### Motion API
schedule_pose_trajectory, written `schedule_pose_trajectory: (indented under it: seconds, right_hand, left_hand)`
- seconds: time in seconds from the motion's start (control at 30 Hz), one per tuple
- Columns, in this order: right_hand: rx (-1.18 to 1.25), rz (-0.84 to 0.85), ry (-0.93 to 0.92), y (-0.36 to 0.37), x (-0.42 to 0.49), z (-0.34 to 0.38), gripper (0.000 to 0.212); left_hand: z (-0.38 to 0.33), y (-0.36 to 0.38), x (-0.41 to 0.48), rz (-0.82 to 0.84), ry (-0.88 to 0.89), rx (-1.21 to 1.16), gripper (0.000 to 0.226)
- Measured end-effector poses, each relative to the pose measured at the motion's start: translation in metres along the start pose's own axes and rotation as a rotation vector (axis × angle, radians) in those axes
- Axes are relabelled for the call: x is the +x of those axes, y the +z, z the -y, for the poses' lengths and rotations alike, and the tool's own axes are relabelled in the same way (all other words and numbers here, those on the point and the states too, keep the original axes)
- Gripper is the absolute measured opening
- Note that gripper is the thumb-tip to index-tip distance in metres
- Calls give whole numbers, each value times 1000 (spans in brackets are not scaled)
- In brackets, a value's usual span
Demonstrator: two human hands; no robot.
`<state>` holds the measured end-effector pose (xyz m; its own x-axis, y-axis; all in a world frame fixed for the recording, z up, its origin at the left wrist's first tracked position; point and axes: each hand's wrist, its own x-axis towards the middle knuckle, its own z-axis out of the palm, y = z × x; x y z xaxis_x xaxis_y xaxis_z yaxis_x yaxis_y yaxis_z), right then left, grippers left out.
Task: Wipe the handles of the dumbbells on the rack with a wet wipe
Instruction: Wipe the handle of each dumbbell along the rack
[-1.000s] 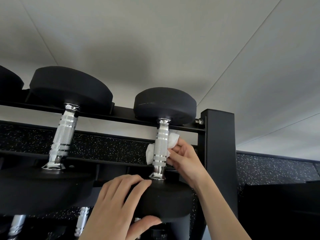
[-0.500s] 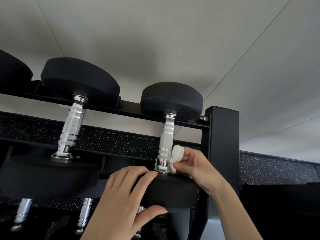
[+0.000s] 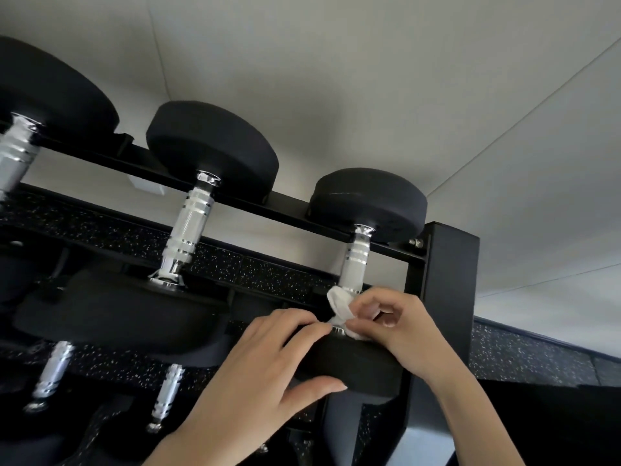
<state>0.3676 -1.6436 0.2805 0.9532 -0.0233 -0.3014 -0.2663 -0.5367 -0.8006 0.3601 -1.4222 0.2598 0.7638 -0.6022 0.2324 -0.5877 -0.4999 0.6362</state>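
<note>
While our left hand (image 3: 255, 375) clasps the near head of the dumbbell (image 3: 363, 364) at the right end of the rack (image 3: 285, 203), fingers laid over the head's upper face and thumb hooked under its rim, our right hand (image 3: 400, 327) is at the handle (image 3: 354, 267). That hand is curled, its thumb and fingertips pinching a bunched white wipe (image 3: 339, 304) against the bottom of the handle, just where the shiny bar meets the near head. The upper part of the handle is bare, and the far head sits on the far rail, close beside the black post (image 3: 447, 290) on the right. To the left on the same shelf lies a larger middle dumbbell (image 3: 191, 227), and left of that a still larger left dumbbell (image 3: 16, 153), cut off by the edge of view. Below them, on a lower shelf, we see two more shiny handles (image 3: 53, 375). Black speckled matting (image 3: 268, 274) shows between the rails, with a pale wall (image 3: 336, 79) beyond.
</note>
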Motion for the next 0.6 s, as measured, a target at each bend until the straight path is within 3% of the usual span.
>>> schedule_pose_trajectory:
  seconds: [0.27, 0.43, 0.6]
  right_hand:
    - [-263, 41, -153, -1, 4, 13, 28]
    - [-470, 110, -209, 2, 12, 22, 20]
    - [-825, 240, -200, 11, 22, 35, 22]
  left_hand:
    - [7, 0, -3, 6, -4, -61, 51]
    - [12, 4, -6, 16, -9, -111, 55]
    - [25, 10, -10, 22, -97, -350, 59]
